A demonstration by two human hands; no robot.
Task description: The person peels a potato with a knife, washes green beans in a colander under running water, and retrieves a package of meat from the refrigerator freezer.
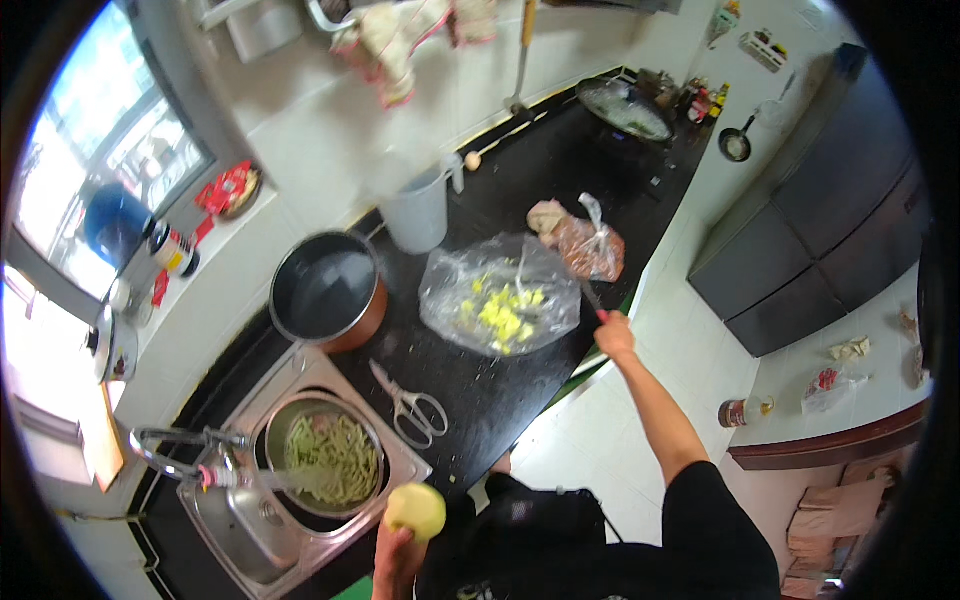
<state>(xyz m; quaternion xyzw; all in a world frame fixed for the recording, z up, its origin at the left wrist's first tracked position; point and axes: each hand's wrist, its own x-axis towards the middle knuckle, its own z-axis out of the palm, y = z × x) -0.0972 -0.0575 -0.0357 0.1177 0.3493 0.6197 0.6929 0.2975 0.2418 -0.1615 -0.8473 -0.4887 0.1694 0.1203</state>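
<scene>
My left hand grips a round, pale yellow-green peeled vegetable or fruit beside the front edge of the sink. My right hand, at the counter's edge, is closed around the red handle of a knife. Its blade points toward a clear plastic bag spread on the counter, with small yellow pieces on it. In the steel sink, water runs from the faucet into a metal bowl of green vegetable strips. Scissors lie between sink and bag.
A deep brown pot and a translucent pitcher stand along the wall. Behind the bag is a tied plastic bag of reddish food. A lidded wok and bottles occupy the far end. A dark refrigerator stands across the floor.
</scene>
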